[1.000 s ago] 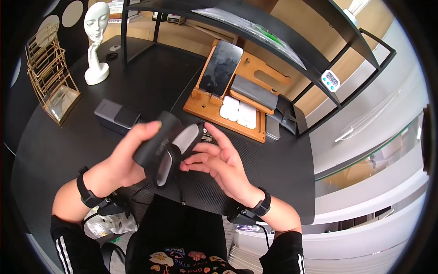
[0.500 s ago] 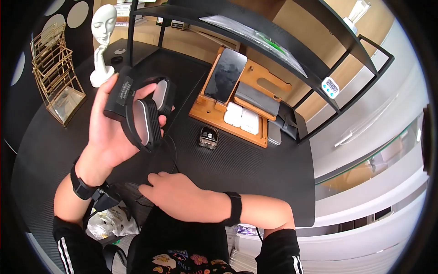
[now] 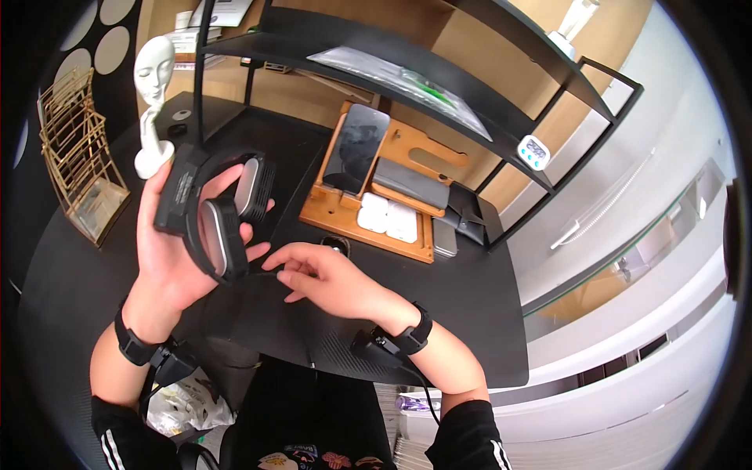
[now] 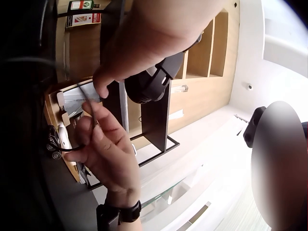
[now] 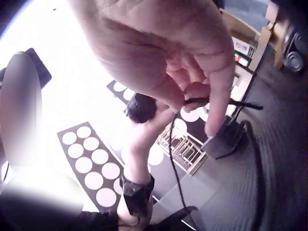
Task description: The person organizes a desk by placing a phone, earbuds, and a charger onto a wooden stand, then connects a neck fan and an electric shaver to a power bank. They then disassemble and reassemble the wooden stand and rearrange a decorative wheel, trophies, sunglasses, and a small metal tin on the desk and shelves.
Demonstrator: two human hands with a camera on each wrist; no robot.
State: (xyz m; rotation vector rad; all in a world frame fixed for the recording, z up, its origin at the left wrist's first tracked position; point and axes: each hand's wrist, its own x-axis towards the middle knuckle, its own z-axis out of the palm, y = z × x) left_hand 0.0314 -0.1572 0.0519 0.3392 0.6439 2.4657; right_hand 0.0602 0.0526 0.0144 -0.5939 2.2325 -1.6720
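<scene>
My left hand (image 3: 176, 254) is raised over the left of the desk and holds a black curved device with two grey oval pads (image 3: 223, 227), thumb at its thick labelled end and fingers behind it. My right hand (image 3: 333, 278) is just to the right of the device, palm down with fingers bent. In the right wrist view its thumb and fingers pinch a thin black cord (image 5: 175, 156), part of which hangs down. The pinched cord (image 4: 92, 110) also shows in the left wrist view. A small black and metal object (image 3: 337, 244) lies behind my right hand, partly covered.
A wooden stand (image 3: 313, 210) bears a phone (image 3: 356, 149), a grey case and white square items. Behind it rises a black shelf frame (image 3: 540, 176) with a small timer (image 3: 534, 152). At left stand a white face sculpture (image 3: 154, 94) and a gold wire rack (image 3: 82, 157).
My left hand has lifted the device to the left and turned its pads toward the right. The right hand left the device, dropped toward the desk's front edge, then rose again with the cord.
</scene>
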